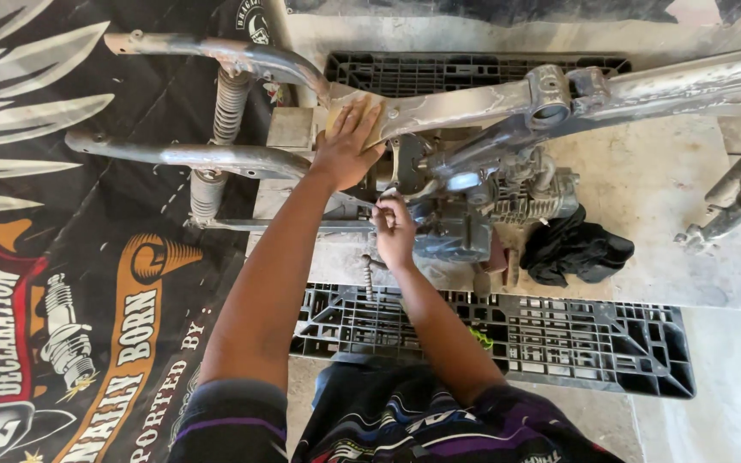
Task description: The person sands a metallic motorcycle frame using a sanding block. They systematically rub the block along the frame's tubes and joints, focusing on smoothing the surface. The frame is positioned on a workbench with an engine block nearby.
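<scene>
Over a black slatted plastic pallet (576,343) on the floor lies a stripped, dull grey metal motorcycle frame (465,107), its tubes running left to right, with the finned grey engine block (508,201) hung beneath its middle. From where I stand, the person's left hand (346,150) lies flat, fingers spread, on a tan square of sanding pad (355,116) pressed to the frame's top tube, seemingly to steady the frame; that grip is open and clasps nothing. The right hand (394,231) sits nearer, just left of the engine, its grip curled round a slim metal tool or rod (370,199) pointing at the casing; I cannot tell exactly which. Coil shock springs (229,103) stand at the left, above a printed dark banner (87,300). A crumpled black rag (576,249) lies right of the engine.
</scene>
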